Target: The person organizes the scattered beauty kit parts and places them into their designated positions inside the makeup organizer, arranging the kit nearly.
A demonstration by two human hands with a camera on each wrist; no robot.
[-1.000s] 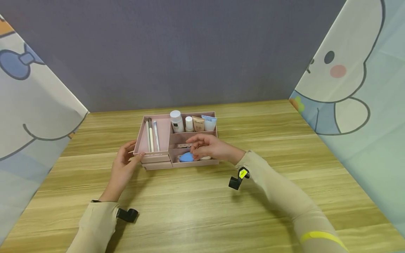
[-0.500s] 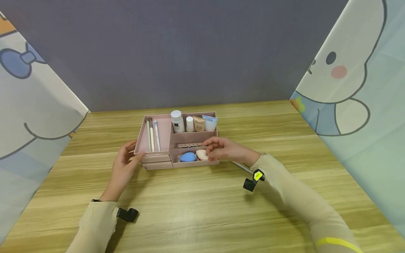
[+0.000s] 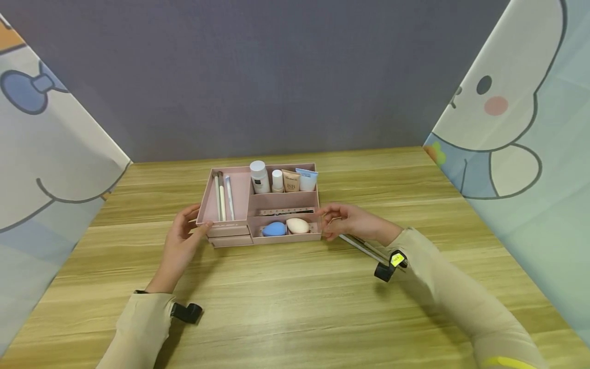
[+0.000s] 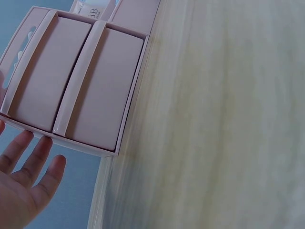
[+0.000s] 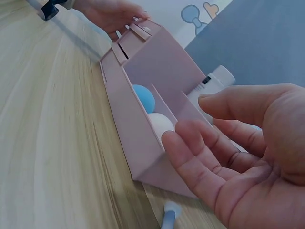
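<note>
A pink makeup organizer (image 3: 226, 230) stands on the table. My left hand (image 3: 182, 241) holds its front left corner, thumb on the front edge and fingers along the side. In the left wrist view, those fingers (image 4: 35, 157) lie beside two drawers. My right hand (image 3: 352, 223) is at the organizer's right end, fingers loosely bent and holding nothing. A blue makeup sponge (image 3: 274, 229) and a cream makeup sponge (image 3: 297, 225) sit in the front compartment. Partly under my right hand and wrist, slim makeup brushes (image 3: 361, 247) lie on the table.
Several brushes (image 3: 222, 200) lie in the left tray. A white bottle (image 3: 260, 179), a small white-capped bottle (image 3: 277, 182), a tan tube (image 3: 291, 181) and a pale blue tube (image 3: 307, 179) stand in the back compartment. A grey panel (image 3: 276, 77) rises behind the table.
My right hand has moved right, from over the sponges to the organizer's right end. Both sponges and the brushes on the table have come into view. My left hand stays at its corner.
</note>
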